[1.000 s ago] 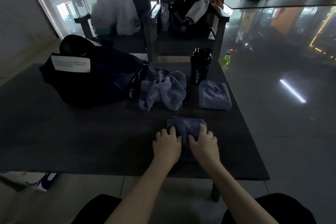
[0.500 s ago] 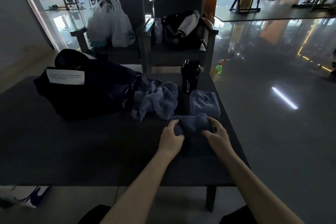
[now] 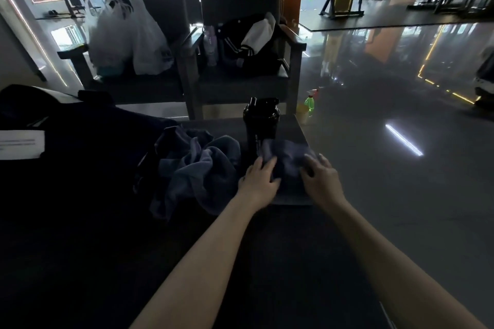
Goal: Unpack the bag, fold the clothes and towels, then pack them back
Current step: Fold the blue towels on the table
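A folded, soft grey-blue towel (image 3: pixel 287 157) lies gripped between both hands, the left hand (image 3: pixel 258 181) and right hand (image 3: pixel 320 181) each curling fingers round one end, just in front of a black shaker bottle (image 3: pixel 260 123) near the right edge of the dark table (image 3: pixel 280 262), with a crumpled grey-blue cloth (image 3: pixel 197 168) and a dark bag (image 3: pixel 80 147) further left.

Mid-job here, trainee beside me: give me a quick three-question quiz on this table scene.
1. True or false: the bottle lies on its side.
2. The left hand and right hand hold: A a shirt, B a folded towel, C a cup?
3. Fill in: the crumpled towel lies between the bottle and the ___.
Key: 1 false, it stands upright; 2 B; 3 bag.
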A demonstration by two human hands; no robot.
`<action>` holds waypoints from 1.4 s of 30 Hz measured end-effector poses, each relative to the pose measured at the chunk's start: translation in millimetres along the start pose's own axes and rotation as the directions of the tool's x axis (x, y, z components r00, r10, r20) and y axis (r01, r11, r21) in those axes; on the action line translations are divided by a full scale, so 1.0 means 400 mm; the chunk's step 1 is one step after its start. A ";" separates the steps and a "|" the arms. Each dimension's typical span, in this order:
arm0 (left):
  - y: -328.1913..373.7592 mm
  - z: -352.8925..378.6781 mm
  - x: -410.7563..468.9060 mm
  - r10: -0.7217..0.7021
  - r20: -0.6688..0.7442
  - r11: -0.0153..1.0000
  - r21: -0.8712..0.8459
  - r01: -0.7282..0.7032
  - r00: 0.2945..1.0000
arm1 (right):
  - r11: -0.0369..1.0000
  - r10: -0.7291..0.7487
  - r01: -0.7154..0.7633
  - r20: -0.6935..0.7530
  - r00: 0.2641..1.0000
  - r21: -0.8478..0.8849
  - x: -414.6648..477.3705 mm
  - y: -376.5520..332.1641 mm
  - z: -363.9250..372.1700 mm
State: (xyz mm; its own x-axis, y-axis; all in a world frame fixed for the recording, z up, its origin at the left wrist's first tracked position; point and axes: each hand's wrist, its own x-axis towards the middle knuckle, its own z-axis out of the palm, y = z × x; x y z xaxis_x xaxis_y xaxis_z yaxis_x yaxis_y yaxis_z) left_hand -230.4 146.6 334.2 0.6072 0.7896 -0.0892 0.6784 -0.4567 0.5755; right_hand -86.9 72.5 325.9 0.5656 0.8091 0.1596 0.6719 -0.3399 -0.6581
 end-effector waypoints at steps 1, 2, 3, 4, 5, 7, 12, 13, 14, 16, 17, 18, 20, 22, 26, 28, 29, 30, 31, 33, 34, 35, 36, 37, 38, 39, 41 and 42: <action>-0.012 0.013 0.007 -0.007 0.037 0.999 0.051 0.005 0.999 | 0.997 0.012 -0.008 0.048 0.999 -0.081 0.005 0.010 0.017; -0.024 0.028 0.010 -0.022 0.049 0.997 0.075 0.018 0.999 | 0.991 0.011 -0.001 0.078 0.997 -0.135 0.009 0.019 0.030; -0.037 0.041 0.009 -0.036 0.041 0.996 0.087 0.033 0.999 | 0.985 0.001 0.015 0.094 0.996 -0.172 0.010 0.026 0.041; -0.048 0.053 0.005 -0.048 0.028 0.994 0.100 0.045 0.998 | 0.979 -0.005 0.026 0.102 0.995 -0.204 0.009 0.031 0.050; -0.057 0.062 0.000 -0.058 0.019 0.992 0.116 0.055 0.998 | 0.970 -0.009 0.034 0.102 0.995 -0.240 0.008 0.036 0.056; -0.067 0.070 -0.007 -0.080 0.003 0.986 0.146 0.079 0.997 | 0.940 -0.038 0.066 0.091 0.995 -0.334 0.003 0.042 0.063; -0.081 0.049 -0.021 -0.106 -0.034 0.959 0.260 0.112 0.994 | 0.899 -0.056 0.105 0.125 0.991 -0.426 -0.005 0.030 0.053; -0.094 0.040 -0.031 -0.124 -0.059 0.954 0.267 0.135 0.991 | 0.886 -0.037 0.095 0.134 0.990 -0.454 -0.005 0.022 0.047; -0.113 0.029 -0.045 -0.149 -0.098 0.949 0.265 0.170 0.984 | 0.859 -0.034 0.098 0.136 0.990 -0.503 -0.007 0.011 0.039; -0.159 0.006 -0.081 -0.197 -0.199 0.929 0.276 0.248 0.960 | 0.800 -0.098 0.137 0.099 0.990 -0.584 -0.027 -0.016 0.027; -0.185 -0.005 -0.102 -0.208 -0.246 0.913 0.299 0.278 0.947 | 0.804 -0.157 0.170 0.072 0.985 -0.570 -0.048 -0.031 0.027; -0.210 -0.014 -0.125 -0.214 -0.281 0.898 0.321 0.301 0.936 | 0.835 -0.218 0.214 0.053 0.975 -0.507 -0.078 -0.046 0.033; -0.251 -0.028 -0.168 -0.222 -0.310 0.894 0.313 0.320 0.924 | 0.899 -0.300 0.302 0.056 0.952 -0.316 -0.155 -0.076 0.055; -0.275 -0.034 -0.204 -0.212 -0.302 0.914 0.275 0.298 0.929 | 0.892 -0.354 0.367 0.097 0.930 -0.266 -0.237 -0.089 0.094; -0.297 -0.038 -0.251 -0.110 -0.282 0.943 0.272 0.189 0.953 | 0.874 -0.320 0.398 0.288 0.903 -0.279 -0.336 -0.083 0.164; -0.301 -0.043 -0.275 -0.081 -0.286 0.951 0.265 0.159 0.955 | 0.874 -0.260 0.375 0.352 0.899 -0.311 -0.358 -0.070 0.185; -0.301 -0.044 -0.289 -0.061 -0.289 0.948 0.283 0.146 0.955 | 0.870 -0.247 0.369 0.358 0.900 -0.328 -0.364 -0.067 0.188; -0.300 -0.046 -0.305 -0.039 -0.291 0.940 0.313 0.133 0.956 | 0.869 -0.238 0.363 0.359 0.902 -0.336 -0.369 -0.066 0.188; -0.299 -0.047 -0.324 -0.021 -0.284 0.932 0.340 0.122 0.958 | 0.870 -0.229 0.357 0.363 0.903 -0.339 -0.372 -0.069 0.186; -0.302 -0.042 -0.365 -0.012 -0.244 0.936 0.338 0.096 0.970 | 0.880 -0.206 0.338 0.374 0.904 -0.333 -0.378 -0.078 0.179; -0.304 -0.037 -0.388 -0.015 -0.215 0.944 0.319 0.084 0.976 | 0.895 -0.194 0.318 0.368 0.909 -0.313 -0.385 -0.083 0.175; -0.305 -0.032 -0.411 -0.018 -0.189 0.952 0.297 0.074 0.982 | 0.916 -0.187 0.292 0.351 0.918 -0.275 -0.395 -0.089 0.170; -0.305 -0.028 -0.434 -0.016 -0.170 0.959 0.277 0.063 0.985 | 0.936 -0.190 0.271 0.324 0.927 -0.225 -0.409 -0.095 0.164; -0.303 -0.026 -0.455 -0.011 -0.153 0.964 0.262 0.052 0.988 | 0.948 -0.204 0.265 0.300 0.932 -0.177 -0.424 -0.098 0.158; -0.299 -0.025 -0.475 -0.005 -0.141 0.967 0.253 0.041 0.990 | 0.947 -0.229 0.281 0.288 0.930 -0.156 -0.437 -0.101 0.152; -0.292 -0.026 -0.495 0.002 -0.129 0.969 0.244 0.030 0.992 | 0.932 -0.260 0.319 0.294 0.920 -0.171 -0.447 -0.101 0.148; -0.280 -0.032 -0.532 0.002 -0.116 0.980 0.196 0.021 0.993 | 0.876 -0.305 0.407 0.356 0.883 -0.259 -0.460 -0.103 0.144; -0.274 -0.040 -0.551 -0.012 -0.109 0.986 0.164 0.030 0.994 | 0.847 -0.311 0.441 0.398 0.863 -0.297 -0.463 -0.107 0.144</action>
State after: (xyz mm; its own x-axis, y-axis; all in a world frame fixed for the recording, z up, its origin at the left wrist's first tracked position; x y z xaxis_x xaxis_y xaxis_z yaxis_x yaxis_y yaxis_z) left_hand -445.3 29.3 303.7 0.5507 0.8347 -0.0071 0.7547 -0.4942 0.4315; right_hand -248.0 -35.0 281.9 0.0896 0.9947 0.0497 0.9605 -0.0731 -0.2685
